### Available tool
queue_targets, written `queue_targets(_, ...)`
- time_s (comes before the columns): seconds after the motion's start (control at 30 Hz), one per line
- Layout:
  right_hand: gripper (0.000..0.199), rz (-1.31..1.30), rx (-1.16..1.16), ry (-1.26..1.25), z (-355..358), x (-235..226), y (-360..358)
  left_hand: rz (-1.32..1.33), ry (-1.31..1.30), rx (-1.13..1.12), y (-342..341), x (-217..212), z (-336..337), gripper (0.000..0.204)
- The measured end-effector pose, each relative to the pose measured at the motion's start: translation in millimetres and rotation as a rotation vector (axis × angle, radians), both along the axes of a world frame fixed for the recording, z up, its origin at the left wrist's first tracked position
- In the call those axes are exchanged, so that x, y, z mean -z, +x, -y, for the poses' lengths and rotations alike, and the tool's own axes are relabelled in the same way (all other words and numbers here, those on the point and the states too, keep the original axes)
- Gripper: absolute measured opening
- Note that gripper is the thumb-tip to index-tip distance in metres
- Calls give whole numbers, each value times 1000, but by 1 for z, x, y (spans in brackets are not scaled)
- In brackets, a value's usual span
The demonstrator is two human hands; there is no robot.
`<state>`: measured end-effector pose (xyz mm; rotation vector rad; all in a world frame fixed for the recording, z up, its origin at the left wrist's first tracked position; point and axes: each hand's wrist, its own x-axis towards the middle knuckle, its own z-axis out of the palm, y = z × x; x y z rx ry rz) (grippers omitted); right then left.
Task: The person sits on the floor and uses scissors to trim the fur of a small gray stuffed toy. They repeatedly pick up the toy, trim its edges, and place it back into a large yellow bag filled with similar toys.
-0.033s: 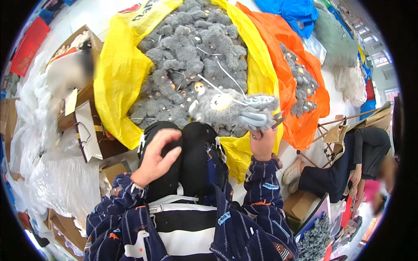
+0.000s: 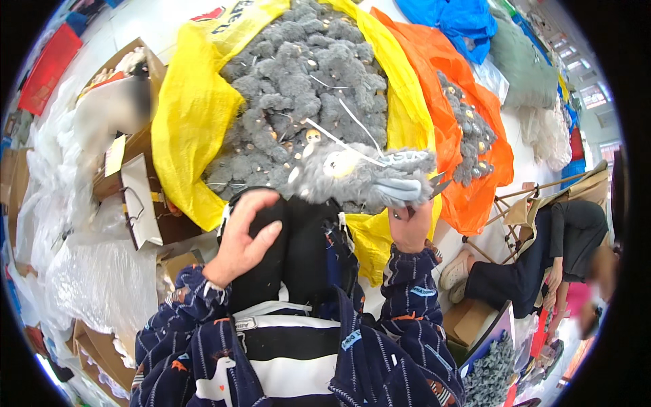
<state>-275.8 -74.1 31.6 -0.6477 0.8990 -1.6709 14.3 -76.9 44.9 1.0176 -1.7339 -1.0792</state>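
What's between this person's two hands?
In the head view, going from the left hand to the right hand, mainly the black-clad knees, then a stretch of the yellow bag.

Right fingers [image 2: 422, 216] partly hidden

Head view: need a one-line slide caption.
Left hand open, right hand gripping a bladed tool beside a grey plush toy, before a yellow bag of similar toys.
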Motion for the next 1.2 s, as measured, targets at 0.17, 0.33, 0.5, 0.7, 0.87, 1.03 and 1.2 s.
queue_targets(0.17,27,174,-246,18,-11,-39,65,-64,65,-23,22,-34,-8,58)
queue_targets(0.33,24,313,-248,444,-32,7,112,-461,764,186,13,4,-35,20)
queue_targets(0.5,22,385,-511,267,-51,-4,94,-605,750,156,24,5,-47,23)
queue_targets(0.7,25,-357,-313,260,-68,-2,119,-401,426,35,1,9,-48,16)
queue_targets(0.87,22,-63,-155,320,-70,10,117,-526,701,65,14,30,-57,27)
queue_targets(1.03,24,155,-92,392,-66,0,112,-333,772,518,22,21,-90,56)
queue_targets(1.2,30,32,-69,364,-70,3,113,-464,941,412,8,35,-95,39)
